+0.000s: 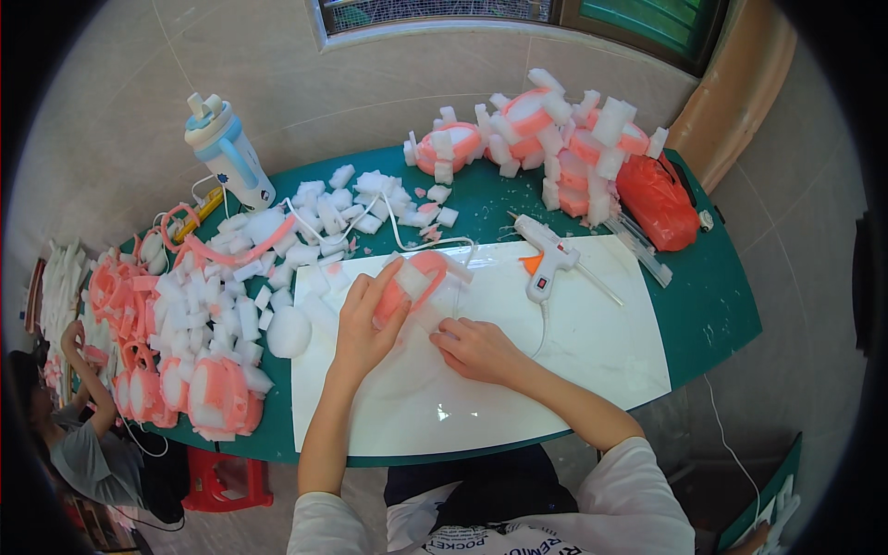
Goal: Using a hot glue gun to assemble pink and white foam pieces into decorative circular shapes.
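Observation:
My left hand (363,324) is wrapped round a pink foam ring (430,268) with white foam blocks on it, held tilted above the white sheet (481,407). My right hand (476,349) has its fingers curled together at the ring's lower right. A pale white foam block (428,317) shows at those fingertips, partly hidden by them. To the right lies a white glue gun (552,262) with an orange trigger and a clear glue stick (601,283) in its back.
Loose white foam blocks (248,319) and pink foam pieces (217,393) are heaped at left. A white-blue bottle (231,157) stands behind. Pink-white foam assemblies (573,148), a red bag (657,203) and glue sticks (640,252) lie far right. A co-worker (88,444) sits left.

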